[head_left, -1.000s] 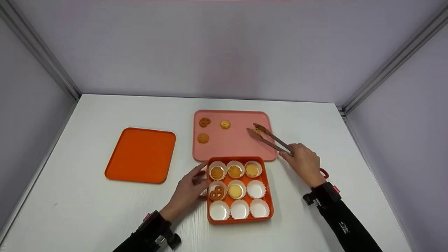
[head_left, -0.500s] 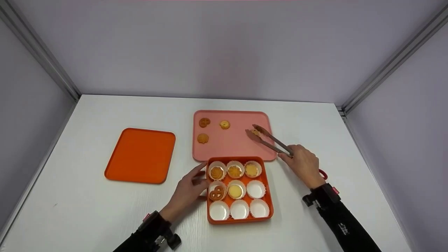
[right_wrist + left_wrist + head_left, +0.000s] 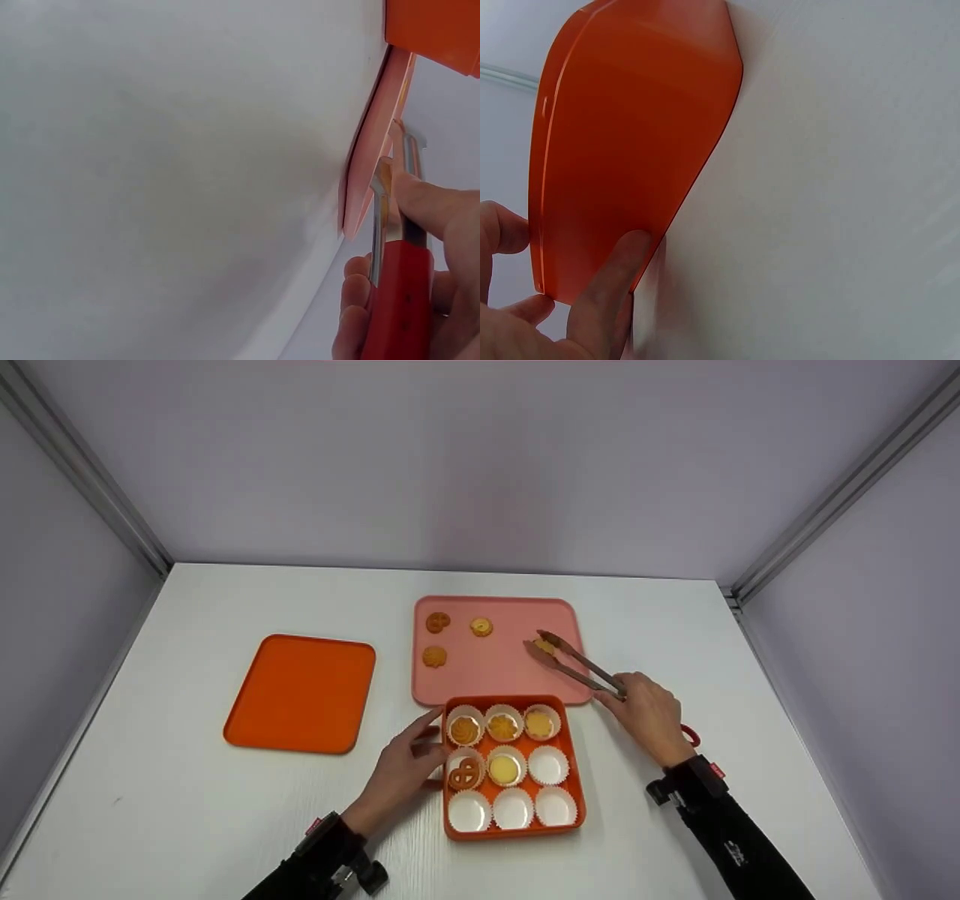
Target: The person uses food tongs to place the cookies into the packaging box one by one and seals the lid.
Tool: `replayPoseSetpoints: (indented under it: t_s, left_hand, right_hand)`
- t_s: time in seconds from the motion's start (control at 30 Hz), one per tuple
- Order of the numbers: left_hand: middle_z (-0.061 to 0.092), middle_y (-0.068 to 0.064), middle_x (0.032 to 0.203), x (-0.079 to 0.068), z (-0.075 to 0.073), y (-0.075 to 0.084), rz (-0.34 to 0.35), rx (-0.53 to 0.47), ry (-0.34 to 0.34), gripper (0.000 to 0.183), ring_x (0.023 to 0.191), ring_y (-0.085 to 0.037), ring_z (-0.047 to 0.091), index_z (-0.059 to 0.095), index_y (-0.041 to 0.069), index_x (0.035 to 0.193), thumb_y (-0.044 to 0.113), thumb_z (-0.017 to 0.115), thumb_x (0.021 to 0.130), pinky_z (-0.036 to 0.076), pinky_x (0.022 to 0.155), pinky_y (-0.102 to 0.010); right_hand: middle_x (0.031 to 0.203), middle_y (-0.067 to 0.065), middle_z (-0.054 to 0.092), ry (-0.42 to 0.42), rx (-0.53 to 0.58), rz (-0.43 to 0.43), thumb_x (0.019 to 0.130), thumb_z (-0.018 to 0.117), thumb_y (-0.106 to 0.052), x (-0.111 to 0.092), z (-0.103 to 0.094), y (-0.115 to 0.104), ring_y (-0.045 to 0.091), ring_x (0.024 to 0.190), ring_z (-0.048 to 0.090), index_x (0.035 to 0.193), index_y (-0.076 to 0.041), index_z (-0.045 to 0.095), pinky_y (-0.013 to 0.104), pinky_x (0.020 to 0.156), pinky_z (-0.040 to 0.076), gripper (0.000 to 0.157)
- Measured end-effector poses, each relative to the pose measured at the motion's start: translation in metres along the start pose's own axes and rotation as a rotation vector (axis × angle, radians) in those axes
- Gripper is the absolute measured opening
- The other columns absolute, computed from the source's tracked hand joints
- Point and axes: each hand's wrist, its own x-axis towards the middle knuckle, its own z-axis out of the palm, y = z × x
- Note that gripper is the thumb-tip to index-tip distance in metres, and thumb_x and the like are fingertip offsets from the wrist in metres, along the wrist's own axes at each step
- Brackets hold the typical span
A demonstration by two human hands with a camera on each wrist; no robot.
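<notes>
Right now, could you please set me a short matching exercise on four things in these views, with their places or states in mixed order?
Things:
1. tongs
2. left hand
3. pink tray
4. box

Places or states:
A. against the box's left side
B. orange, with four empty paper cups and five filled ones
C. in the right hand
D. on the table, beyond the box, as the head view shows

Right pairs: 1-C, 2-A, 3-D, 4-B.
</notes>
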Motion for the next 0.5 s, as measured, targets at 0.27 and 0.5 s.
replayPoseSetpoints:
  t_s: [0.27, 0.5]
  left_hand:
    - [0.038, -0.031, 0.140, -0.0005, -0.0006, -0.0009, 0.011, -0.002, -0.005, 0.062, 0.113, -0.041, 0.051, 0.030, 0.007, 0.152, 0.002, 0.054, 0.095, 0.054, 0.078, -0.058]
    - [0.038, -0.031, 0.140, -0.0008, -0.0010, -0.0005, 0.011, 0.004, -0.006, 0.062, 0.114, -0.043, 0.051, 0.029, 0.007, 0.152, 0.001, 0.053, 0.095, 0.054, 0.079, -0.057]
  right_hand:
    - [0.079, 0.005, 0.060, 0.009, 0.021, -0.005, 0.080, 0.080, -0.035, -0.0005, -0.0003, 0.0003, 0.021, 0.067, 0.058, 0.104, -0.002, 0.072, 0.044, 0.054, 0.050, 0.041]
    - [0.078, 0.005, 0.061, 0.019, 0.024, -0.025, 0.080, 0.079, -0.036, 0.0000, -0.0013, 0.0001, 0.020, 0.065, 0.057, 0.103, -0.003, 0.072, 0.043, 0.053, 0.048, 0.041]
